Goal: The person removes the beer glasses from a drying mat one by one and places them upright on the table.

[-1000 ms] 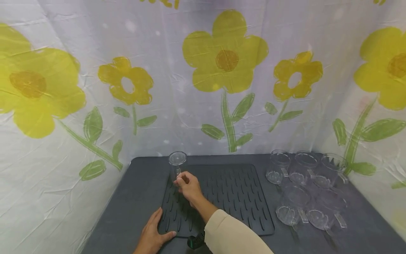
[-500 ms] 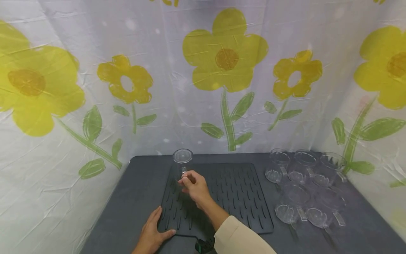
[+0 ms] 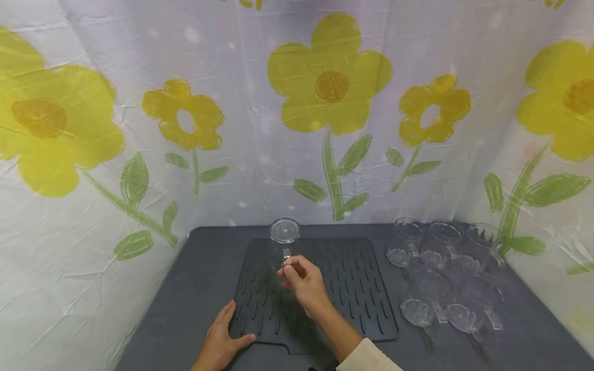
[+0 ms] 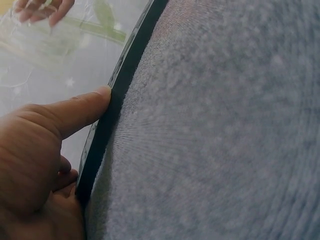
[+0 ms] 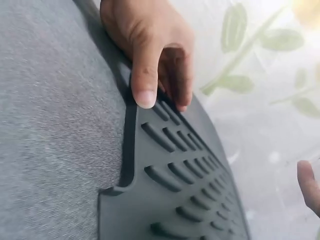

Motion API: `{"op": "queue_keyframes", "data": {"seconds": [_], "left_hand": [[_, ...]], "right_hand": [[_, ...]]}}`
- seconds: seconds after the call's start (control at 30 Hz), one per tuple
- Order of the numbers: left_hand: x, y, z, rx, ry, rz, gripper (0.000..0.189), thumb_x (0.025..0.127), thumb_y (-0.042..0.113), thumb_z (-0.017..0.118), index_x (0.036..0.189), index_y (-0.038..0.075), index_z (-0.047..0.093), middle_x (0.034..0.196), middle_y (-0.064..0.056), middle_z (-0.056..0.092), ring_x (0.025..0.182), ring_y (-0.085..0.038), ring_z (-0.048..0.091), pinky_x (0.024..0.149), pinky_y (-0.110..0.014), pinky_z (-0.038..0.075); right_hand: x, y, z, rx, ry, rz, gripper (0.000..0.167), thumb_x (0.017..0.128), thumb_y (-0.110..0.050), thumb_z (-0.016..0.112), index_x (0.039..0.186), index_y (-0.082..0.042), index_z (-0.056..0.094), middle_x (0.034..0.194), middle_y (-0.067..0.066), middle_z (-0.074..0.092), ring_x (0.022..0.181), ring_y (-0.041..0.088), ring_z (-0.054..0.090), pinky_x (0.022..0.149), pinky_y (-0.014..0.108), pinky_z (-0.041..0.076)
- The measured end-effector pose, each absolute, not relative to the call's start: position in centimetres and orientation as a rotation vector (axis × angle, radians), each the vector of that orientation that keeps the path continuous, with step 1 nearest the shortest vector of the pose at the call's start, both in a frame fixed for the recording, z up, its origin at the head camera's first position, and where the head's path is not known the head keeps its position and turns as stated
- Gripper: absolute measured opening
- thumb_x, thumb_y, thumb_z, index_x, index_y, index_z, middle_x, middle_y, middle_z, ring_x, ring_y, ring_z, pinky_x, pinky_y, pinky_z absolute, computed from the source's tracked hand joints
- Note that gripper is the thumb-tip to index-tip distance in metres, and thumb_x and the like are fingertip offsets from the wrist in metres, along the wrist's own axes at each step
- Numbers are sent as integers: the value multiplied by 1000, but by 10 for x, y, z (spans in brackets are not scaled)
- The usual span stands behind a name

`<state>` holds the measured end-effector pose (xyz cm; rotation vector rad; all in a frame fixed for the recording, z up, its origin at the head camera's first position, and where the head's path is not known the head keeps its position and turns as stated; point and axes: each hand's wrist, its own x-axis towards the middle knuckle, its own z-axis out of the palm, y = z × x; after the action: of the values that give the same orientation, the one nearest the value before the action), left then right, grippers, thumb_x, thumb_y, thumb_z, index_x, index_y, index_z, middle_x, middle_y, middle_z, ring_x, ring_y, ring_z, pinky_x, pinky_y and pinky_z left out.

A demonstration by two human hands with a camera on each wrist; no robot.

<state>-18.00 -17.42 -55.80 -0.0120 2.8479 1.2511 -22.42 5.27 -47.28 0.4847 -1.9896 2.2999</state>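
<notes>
My right hand [image 3: 307, 287] pinches a clear glass mug [image 3: 285, 232] by its handle, above the dark ribbed drying mat [image 3: 345, 288]. The mug appears upside down, with its round base facing up; its lower part is hard to make out against the mat. At the mat's front left corner rests my left hand [image 3: 220, 337], thumb along the front edge and fingers along the left side. In the left wrist view that thumb [image 4: 82, 111] touches the mat's edge. Only the fingertips of the right hand [image 5: 309, 189] enter the right wrist view.
Several clear glass mugs [image 3: 419, 312] stand in two rows on the right of the grey tabletop [image 3: 185, 288], rims up and handles toward the right front. Behind the table hangs a white cloth [image 3: 260, 170] printed with yellow flowers.
My right hand and the mug have moved to the right over the mat and slightly nearer to me. The left hand stays at the mat's corner.
</notes>
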Motion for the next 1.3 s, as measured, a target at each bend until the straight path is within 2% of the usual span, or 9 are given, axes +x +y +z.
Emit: {"op": "queue_keyframes", "data": {"seconds": [0.23,0.5,0.73,0.87,1.07,1.3], "left_hand": [[-180,-175,-556,-23,2839,1237,111,67,42,87,145,-12,30,147,-33,28,130,-53,29,101,-64,31],[-179,-175,-556,-46,2815,1231,113,66,45,88,145,-12,30,148,-32,27,132,-52,28,101,-65,31],[-180,-176,-556,-38,2813,1232,112,67,44,87,145,-12,29,148,-31,27,132,-51,27,101,-64,31],[-180,-176,-555,-36,2806,1238,112,67,44,87,146,-11,29,149,-30,26,133,-50,27,102,-64,31],[-180,-176,-555,-31,2813,1232,113,66,45,87,145,-12,29,148,-30,27,132,-50,28,101,-64,31],[-179,-176,-553,-14,2822,1220,112,67,45,87,145,-12,29,148,-31,28,132,-50,28,101,-64,31]], "right_hand": [[-204,69,-470,543,-1958,2275,21,98,-10,58,106,9,57,98,21,63,93,32,64,80,42,56],[-183,86,-467,546,-1952,2281,21,98,-14,58,105,6,57,98,19,62,94,28,62,83,42,55],[-168,100,-463,597,-1915,2194,15,98,-6,55,103,8,56,95,21,61,89,24,63,78,41,57],[-164,107,-461,631,-1884,2112,12,98,-1,54,103,10,56,92,21,60,86,23,63,74,36,57],[-161,118,-456,604,-1858,1942,8,96,1,56,102,3,62,88,20,62,80,24,63,68,30,56],[-158,131,-452,524,-1811,1912,11,92,4,62,101,6,67,91,12,66,83,18,65,75,28,56]]}}
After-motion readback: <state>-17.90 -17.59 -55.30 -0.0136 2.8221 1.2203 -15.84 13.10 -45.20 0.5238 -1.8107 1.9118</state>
